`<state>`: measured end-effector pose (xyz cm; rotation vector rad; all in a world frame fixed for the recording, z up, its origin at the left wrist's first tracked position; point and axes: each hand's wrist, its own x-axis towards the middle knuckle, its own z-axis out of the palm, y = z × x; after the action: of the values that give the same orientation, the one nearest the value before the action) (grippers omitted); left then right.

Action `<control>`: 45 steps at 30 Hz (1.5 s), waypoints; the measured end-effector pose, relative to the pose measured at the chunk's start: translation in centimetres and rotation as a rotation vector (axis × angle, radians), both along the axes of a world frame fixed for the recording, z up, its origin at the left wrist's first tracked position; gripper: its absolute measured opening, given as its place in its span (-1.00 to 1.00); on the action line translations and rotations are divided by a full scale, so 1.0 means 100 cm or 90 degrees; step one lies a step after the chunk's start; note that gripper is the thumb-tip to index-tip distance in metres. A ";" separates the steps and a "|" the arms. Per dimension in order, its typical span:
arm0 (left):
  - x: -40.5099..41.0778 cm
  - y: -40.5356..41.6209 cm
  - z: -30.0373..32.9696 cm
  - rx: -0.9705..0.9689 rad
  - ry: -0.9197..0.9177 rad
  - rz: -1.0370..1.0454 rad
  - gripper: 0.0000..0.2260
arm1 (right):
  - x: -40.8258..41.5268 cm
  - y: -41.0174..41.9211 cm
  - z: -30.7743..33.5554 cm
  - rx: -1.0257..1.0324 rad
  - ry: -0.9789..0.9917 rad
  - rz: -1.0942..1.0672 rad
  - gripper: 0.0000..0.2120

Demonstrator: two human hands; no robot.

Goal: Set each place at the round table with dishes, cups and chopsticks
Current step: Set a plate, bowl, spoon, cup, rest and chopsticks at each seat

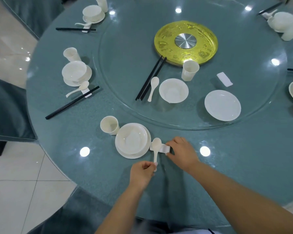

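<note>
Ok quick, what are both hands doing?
Left hand: pinching the spoon handle.
Right hand: gripping the white rest.

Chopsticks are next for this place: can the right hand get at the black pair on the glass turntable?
Probably yes: the right hand only holds the rest, and nothing blocks the chopsticks.

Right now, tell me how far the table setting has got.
Done: two places on the left have cup, bowl on plate, spoon and chopsticks on a rest. In hand: at the near place, cup and bowl stand ready; the left hand pinches the spoon, the right hand holds the rest. Left: its chopsticks, plus one more set waiting on the turntable.
</note>
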<state>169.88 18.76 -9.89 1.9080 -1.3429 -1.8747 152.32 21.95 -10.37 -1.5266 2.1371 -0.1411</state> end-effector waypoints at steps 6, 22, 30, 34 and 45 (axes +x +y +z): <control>0.003 0.003 -0.004 -0.012 -0.011 0.007 -0.85 | 0.000 0.002 -0.002 -0.014 -0.001 -0.002 -0.73; 0.024 0.002 -0.001 -0.006 0.007 0.025 -0.87 | 0.003 -0.040 0.013 -0.030 -0.129 -0.075 -0.62; 0.021 0.001 -0.007 -0.011 0.017 -0.007 -0.92 | -0.002 -0.046 0.007 -0.016 -0.145 -0.096 -0.65; 0.016 0.000 -0.009 -0.011 0.024 0.000 -0.89 | -0.007 -0.041 0.000 -0.018 -0.133 -0.101 -0.80; 0.035 -0.016 -0.010 -0.026 -0.057 0.175 -0.90 | 0.009 -0.058 0.017 -0.008 -0.209 -0.099 -0.75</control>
<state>173.42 17.19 -10.84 2.0564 -1.0653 -1.6378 153.18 16.14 -8.64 -1.2431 1.9881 -0.4287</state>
